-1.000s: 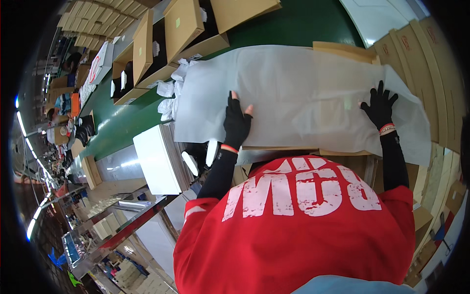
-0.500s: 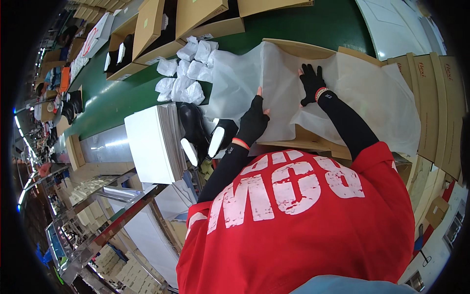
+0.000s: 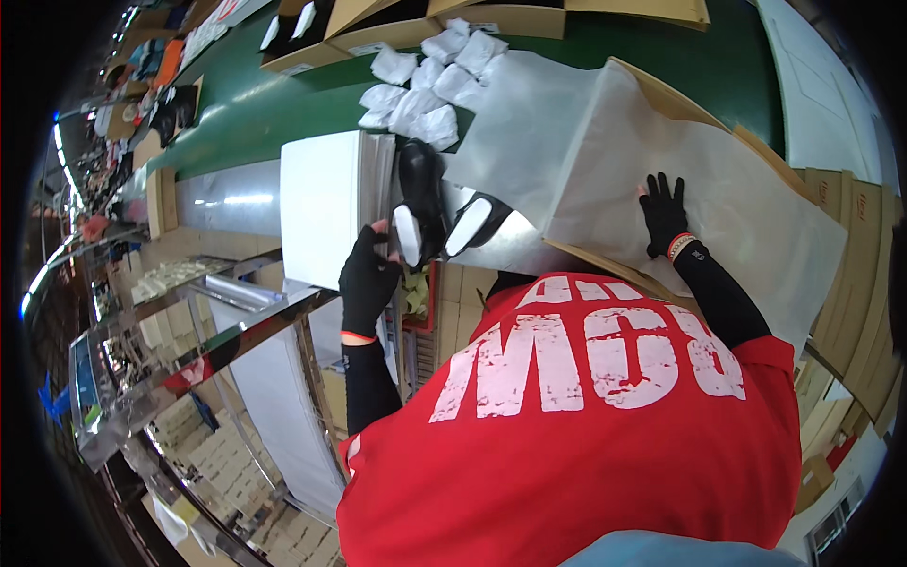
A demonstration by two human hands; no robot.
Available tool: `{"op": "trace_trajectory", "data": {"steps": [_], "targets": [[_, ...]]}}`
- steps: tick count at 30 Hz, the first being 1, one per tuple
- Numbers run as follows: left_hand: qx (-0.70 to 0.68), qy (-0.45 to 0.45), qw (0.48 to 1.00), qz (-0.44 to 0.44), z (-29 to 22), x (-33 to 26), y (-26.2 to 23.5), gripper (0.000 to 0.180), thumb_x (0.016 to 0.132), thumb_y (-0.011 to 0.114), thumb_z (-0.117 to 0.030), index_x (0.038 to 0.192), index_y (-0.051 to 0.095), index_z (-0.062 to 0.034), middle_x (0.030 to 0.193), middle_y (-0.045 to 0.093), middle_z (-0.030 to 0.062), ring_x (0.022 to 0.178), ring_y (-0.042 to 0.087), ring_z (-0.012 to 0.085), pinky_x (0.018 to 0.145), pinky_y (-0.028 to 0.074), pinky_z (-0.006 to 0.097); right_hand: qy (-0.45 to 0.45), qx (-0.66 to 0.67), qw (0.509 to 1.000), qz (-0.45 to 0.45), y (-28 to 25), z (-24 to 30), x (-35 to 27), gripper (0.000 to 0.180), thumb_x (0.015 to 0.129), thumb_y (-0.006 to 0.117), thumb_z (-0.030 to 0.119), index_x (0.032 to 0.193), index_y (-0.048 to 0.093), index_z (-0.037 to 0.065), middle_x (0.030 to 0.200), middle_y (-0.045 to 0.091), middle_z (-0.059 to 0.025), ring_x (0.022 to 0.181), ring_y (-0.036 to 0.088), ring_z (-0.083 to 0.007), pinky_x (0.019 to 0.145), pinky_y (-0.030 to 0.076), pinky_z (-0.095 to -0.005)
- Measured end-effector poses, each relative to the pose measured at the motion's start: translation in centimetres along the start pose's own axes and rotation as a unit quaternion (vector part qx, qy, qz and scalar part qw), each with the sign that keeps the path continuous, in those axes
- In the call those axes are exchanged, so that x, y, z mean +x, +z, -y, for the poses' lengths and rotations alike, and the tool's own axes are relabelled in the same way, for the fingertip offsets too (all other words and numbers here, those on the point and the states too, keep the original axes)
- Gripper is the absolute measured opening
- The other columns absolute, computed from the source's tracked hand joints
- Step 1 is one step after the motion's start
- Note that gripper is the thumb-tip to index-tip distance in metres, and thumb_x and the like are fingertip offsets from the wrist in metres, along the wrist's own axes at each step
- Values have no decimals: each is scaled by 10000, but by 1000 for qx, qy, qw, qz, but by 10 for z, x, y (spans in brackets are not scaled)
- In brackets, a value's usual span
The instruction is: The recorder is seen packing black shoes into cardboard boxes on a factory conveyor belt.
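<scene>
My right hand (image 3: 666, 215), in a black fingertip-less glove, lies spread and flat on translucent white tissue paper (image 3: 605, 161). The paper lines an open brown cardboard box (image 3: 671, 94) and hangs over its sides. At the near right edge of a stack of white sheets (image 3: 321, 203) is my left hand (image 3: 368, 283), gloved the same way, thumb and forefinger apart. Whether its fingertips touch the stack I cannot tell. Just right of it, two black shoes (image 3: 422, 184) with white areas at their near ends rest on the metal surface.
Crumpled white paper wads (image 3: 416, 104) lie on the green table (image 3: 236, 123) beyond the shoes. Open cardboard boxes (image 3: 387, 38) line the far side. Folded brown cartons (image 3: 841, 255) stand at the right. A metal-framed rack (image 3: 236, 331) is at the lower left.
My left hand has left the tissue paper and swung left, past the shoes, to the stack of white sheets. My right hand stays on the paper. The view has shifted.
</scene>
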State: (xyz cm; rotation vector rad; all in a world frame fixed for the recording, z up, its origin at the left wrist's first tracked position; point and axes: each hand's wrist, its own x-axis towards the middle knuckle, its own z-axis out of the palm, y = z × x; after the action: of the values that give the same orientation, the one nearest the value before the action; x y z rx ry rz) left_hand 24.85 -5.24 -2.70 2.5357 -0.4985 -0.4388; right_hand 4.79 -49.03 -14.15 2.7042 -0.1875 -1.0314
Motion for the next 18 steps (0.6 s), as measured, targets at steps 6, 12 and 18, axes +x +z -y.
{"op": "trace_trajectory", "data": {"steps": [6, 12, 18], "targets": [[-16, -16, 999, -32, 45, -29, 65, 750, 743, 777, -325, 1331, 436, -9, 1173, 588, 225, 1035, 613, 361, 817, 498, 406, -36, 79, 994, -71, -43, 18, -8, 1272, 463, 848, 531, 1466, 224, 59, 1500, 240, -222, 1411, 164, -407, 1064, 136, -680], [-133, -112, 965, -197, 41, -5, 39, 413, 819, 726, -324, 946, 622, 55, 782, 669, 136, 762, 658, 230, 660, 491, 334, -79, 159, 977, -120, -64, 29, -24, 1192, 561, 817, 526, 1477, 208, 67, 1501, 252, -210, 1402, 197, -404, 1055, 176, -661], [-388, 9, 905, -173, -63, -10, -103, 271, 840, 671, -199, 934, 659, 55, 774, 660, 44, 750, 625, 134, 702, 492, 257, -182, 539, 795, -210, -126, 11, -68, 852, 724, 791, 403, 1398, 398, 59, 1379, 469, -162, 1302, 430, -293, 1057, 359, -350]]}}
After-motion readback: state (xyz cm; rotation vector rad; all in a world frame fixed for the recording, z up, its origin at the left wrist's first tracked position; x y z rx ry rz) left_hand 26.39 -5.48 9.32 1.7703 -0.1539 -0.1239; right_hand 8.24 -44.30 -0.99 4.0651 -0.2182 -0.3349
